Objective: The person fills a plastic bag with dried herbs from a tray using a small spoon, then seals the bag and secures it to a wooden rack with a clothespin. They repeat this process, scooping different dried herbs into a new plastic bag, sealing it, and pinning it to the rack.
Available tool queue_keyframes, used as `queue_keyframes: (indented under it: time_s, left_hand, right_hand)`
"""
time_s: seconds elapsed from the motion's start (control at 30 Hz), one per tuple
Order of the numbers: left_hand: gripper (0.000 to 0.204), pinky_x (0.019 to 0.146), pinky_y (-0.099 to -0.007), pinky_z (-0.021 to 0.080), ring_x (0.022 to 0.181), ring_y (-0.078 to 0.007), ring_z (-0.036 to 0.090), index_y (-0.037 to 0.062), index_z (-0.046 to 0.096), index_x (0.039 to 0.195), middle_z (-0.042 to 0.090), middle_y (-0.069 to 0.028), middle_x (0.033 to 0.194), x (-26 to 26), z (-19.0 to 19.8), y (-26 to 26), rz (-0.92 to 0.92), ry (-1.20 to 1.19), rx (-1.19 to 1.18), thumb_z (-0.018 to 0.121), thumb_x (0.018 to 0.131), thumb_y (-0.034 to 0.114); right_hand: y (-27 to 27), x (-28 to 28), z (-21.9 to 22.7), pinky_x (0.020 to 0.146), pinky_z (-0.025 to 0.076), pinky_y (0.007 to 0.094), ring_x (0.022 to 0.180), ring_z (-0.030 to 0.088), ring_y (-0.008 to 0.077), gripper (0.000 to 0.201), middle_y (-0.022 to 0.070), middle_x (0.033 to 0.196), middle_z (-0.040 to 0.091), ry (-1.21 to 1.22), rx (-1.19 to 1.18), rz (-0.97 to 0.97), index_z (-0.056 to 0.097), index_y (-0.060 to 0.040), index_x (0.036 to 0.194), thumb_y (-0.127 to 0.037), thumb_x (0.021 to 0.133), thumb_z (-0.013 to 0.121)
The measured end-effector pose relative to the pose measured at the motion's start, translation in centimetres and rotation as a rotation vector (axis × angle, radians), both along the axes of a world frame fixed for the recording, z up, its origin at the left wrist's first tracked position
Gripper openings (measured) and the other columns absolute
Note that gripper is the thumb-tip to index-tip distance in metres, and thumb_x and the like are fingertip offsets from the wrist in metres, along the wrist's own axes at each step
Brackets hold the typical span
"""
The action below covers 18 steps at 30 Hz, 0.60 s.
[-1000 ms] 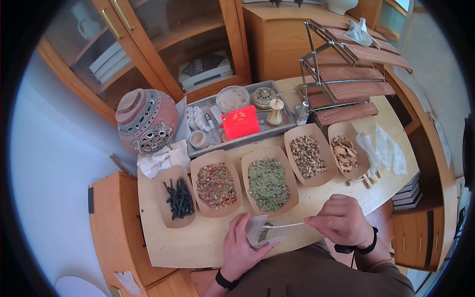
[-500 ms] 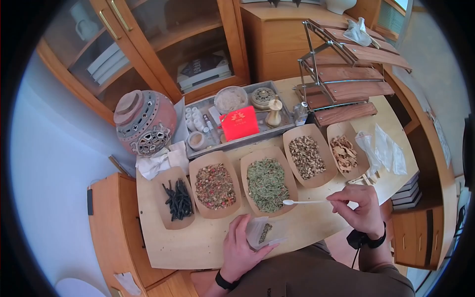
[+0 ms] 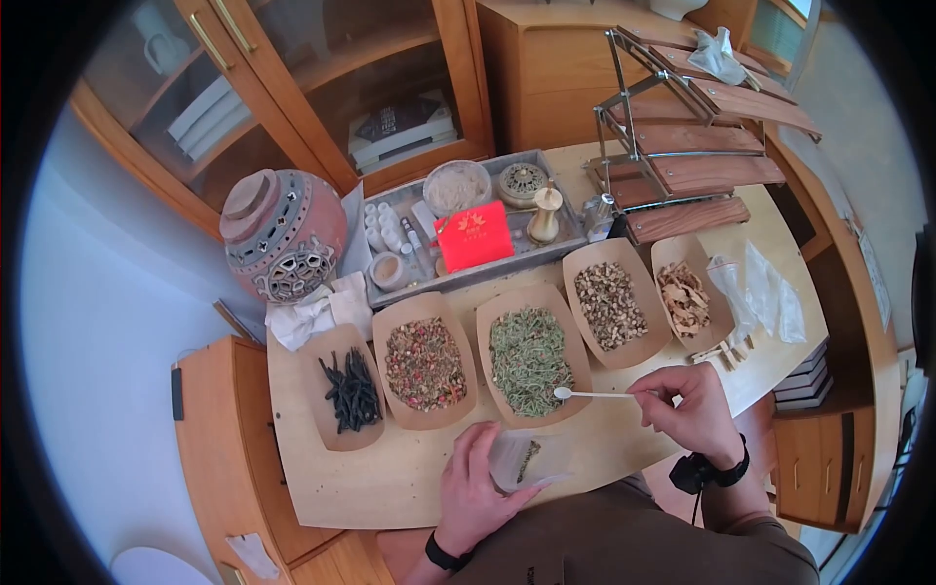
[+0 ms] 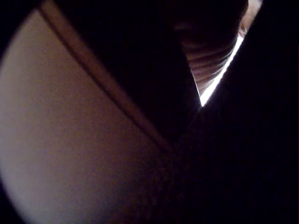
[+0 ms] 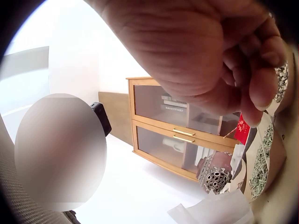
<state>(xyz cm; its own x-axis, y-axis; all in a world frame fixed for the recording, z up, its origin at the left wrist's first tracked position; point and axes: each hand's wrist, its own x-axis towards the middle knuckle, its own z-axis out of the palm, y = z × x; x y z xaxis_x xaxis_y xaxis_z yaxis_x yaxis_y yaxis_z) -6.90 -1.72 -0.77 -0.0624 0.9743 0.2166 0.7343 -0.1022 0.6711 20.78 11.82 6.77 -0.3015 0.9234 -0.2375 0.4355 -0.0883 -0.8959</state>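
In the head view the left hand point(image 3: 477, 489) holds a small translucent bag point(image 3: 515, 460) between thumb and fingers, with a little dark green material inside. The right hand point(image 3: 689, 409) pinches the end of a thin white spoon point(image 3: 597, 395), whose bowl lies at the lower right edge of the green herbs point(image 3: 529, 356) in their paper tray. The right wrist view shows the right hand point(image 5: 205, 51) with curled fingers, and the bag point(image 5: 217, 210) below. Dark, blurred shapes fill most of the left wrist view.
Paper trays hold black pieces point(image 3: 352, 392), a reddish mix point(image 3: 425, 363), brown bits point(image 3: 610, 305) and pale chips point(image 3: 684, 297). Behind them are a grey tray point(image 3: 439, 285) with a red packet point(image 3: 474, 237), a clay pot point(image 3: 285, 234) and a folding wooden rack point(image 3: 697, 175). Clear bags point(image 3: 772, 292) lie right.
The right hand has moved the spoon from the bag's opening up and right to the green herbs' tray. The left hand still holds the bag, now tilted slightly differently.
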Motion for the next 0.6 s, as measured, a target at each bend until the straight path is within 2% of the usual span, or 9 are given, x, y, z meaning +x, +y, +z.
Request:
queue_keyframes:
  time_s: [0.23, 0.43, 0.53, 0.6]
  left_hand:
    - [0.100, 0.097, -0.0478, 0.058, 0.121, -0.0405, 0.064, 0.0023, 0.051, 0.145, 0.057, -0.0219, 0.139, -0.38, 0.01, 0.06, -0.040, 0.017, -0.030, 0.100, 0.065, 0.037]
    - [0.100, 0.101, -0.0488, 0.056, 0.124, -0.0415, 0.061, 0.0022, 0.050, 0.145, 0.056, -0.0216, 0.138, -0.21, 0.26, -0.02, -0.031, 0.019, -0.081, 0.100, 0.065, 0.036]
    - [0.100, 0.102, -0.0496, 0.055, 0.124, -0.0423, 0.060, 0.0024, 0.050, 0.145, 0.056, -0.0213, 0.138, -0.19, -0.51, 0.17, -0.048, -0.015, 0.012, 0.100, 0.065, 0.036]
    - [0.099, 0.102, -0.0499, 0.055, 0.123, -0.0427, 0.060, 0.0027, 0.050, 0.145, 0.056, -0.0218, 0.138, -0.66, -0.23, -0.12, -0.043, 0.011, -0.013, 0.099, 0.065, 0.036]
  right_hand:
    - [0.11, -0.72, -0.38, 0.054, 0.048, 0.0221, 0.059, 0.065, 0.0039, 0.013, 0.0021, 0.068, 0.072, 0.041, -0.035, -0.039, 0.080, 0.0043, 0.101, -0.005, 0.097, 0.072]
    - [0.08, -0.59, -1.00, 0.055, 0.048, 0.0228, 0.059, 0.063, 0.0042, 0.012, 0.0018, 0.067, 0.071, 0.056, 0.083, -0.039, 0.080, 0.0041, 0.101, -0.002, 0.095, 0.071]
    - [0.00, -0.17, -0.19, 0.054, 0.048, 0.0233, 0.059, 0.061, 0.0040, 0.013, 0.0012, 0.068, 0.070, 0.087, 0.111, -0.045, 0.080, 0.0042, 0.102, -0.001, 0.094, 0.072]
    - [-0.17, -0.36, -0.41, 0.055, 0.048, 0.0237, 0.059, 0.059, 0.0036, 0.013, 0.0007, 0.068, 0.069, 0.069, 0.143, 0.005, 0.079, 0.0046, 0.103, -0.002, 0.093, 0.073]
